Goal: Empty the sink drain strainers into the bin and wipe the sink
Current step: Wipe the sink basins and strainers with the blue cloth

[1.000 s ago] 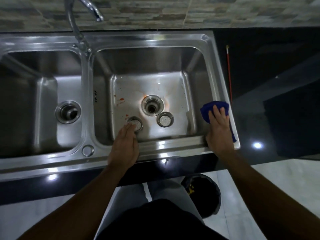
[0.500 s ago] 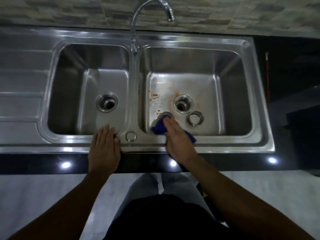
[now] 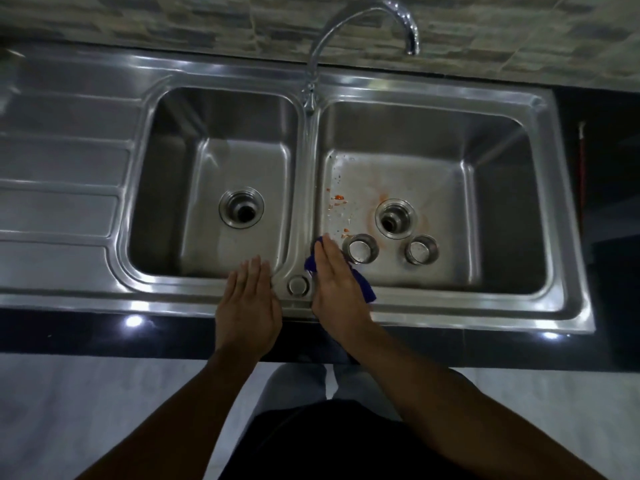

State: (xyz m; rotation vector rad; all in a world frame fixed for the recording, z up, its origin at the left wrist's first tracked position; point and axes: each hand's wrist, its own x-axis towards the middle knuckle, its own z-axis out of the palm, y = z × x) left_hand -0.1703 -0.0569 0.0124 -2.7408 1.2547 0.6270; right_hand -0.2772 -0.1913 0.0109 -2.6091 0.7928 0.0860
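A steel double sink (image 3: 450, 88) fills the head view. Two round drain strainers (image 3: 362, 249) (image 3: 421, 250) lie on the right basin's floor in front of its open drain (image 3: 396, 219). Orange stains and crumbs (image 3: 338, 199) mark that floor left of the drain. My right hand (image 3: 337, 287) presses a blue cloth (image 3: 363, 287) with straight fingers against the right basin's near left corner, just left of the nearer strainer. My left hand (image 3: 247, 301) rests flat on the sink's front rim by the left basin. The left basin's drain (image 3: 241, 207) is open.
A curved tap (image 3: 367, 20) rises from the divider at the back. A ribbed draining board (image 3: 59, 188) lies at the left. A thin red stick (image 3: 582, 168) lies on the black counter right of the sink. A round overflow cap (image 3: 298, 285) sits between my hands.
My right hand carried the cloth from the sink's right rim into the right basin. My left hand left the strainer and settled on the front rim. The view shifted left.
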